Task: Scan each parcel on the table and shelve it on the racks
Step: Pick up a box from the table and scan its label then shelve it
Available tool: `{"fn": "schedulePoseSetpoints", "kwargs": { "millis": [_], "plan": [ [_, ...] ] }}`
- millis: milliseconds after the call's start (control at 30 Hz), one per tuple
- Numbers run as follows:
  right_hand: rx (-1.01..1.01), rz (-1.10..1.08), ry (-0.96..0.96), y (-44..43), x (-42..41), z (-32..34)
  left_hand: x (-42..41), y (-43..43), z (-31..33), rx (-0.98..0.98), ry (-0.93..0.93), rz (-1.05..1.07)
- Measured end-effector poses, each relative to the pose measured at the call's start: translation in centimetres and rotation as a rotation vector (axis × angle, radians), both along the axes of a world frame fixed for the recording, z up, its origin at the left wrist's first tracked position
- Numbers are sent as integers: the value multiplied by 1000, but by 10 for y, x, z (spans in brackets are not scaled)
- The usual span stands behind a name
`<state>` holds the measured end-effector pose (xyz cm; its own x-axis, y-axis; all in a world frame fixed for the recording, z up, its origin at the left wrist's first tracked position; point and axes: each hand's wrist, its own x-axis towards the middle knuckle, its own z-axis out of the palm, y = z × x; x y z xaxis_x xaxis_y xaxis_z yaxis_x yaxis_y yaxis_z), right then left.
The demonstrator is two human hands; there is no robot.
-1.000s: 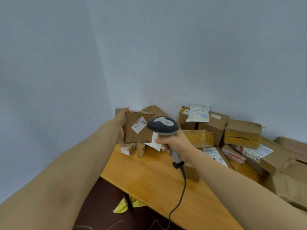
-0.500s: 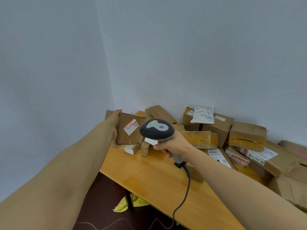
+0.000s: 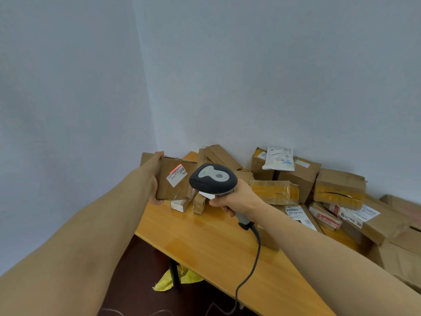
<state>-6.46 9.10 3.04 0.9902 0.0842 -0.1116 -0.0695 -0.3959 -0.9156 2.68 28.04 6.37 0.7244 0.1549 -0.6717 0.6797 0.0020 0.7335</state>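
Note:
My left hand (image 3: 153, 179) grips a small brown cardboard parcel (image 3: 174, 189) upright above the table's left corner, its white label (image 3: 177, 178) facing me. A red scan line glows across the top of that label. My right hand (image 3: 237, 197) holds a dark grey barcode scanner (image 3: 213, 179) by its handle, the head pointing at the parcel from just to its right. The scanner's cable (image 3: 252, 256) hangs down over the table's front edge.
Several cardboard parcels (image 3: 339, 185) and a white mailer bag (image 3: 279, 158) are heaped along the wall on the wooden table (image 3: 205, 242). Two small boxes (image 3: 198, 202) lie below the held parcel. Something yellow (image 3: 180, 278) lies on the dark floor under the table. Grey walls meet at the corner.
My left hand has carried the parcel slightly left and turned its label toward the scanner. The scanner head has followed, and a red scan line now shows on the label.

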Motion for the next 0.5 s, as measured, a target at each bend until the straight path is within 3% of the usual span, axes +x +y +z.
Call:
{"fn": "schedulePoseSetpoints", "kwargs": {
  "millis": [500],
  "plan": [
    [47, -14, 46, 18, 6, -1, 12, 19, -6, -18, 16, 20]
  ]
}}
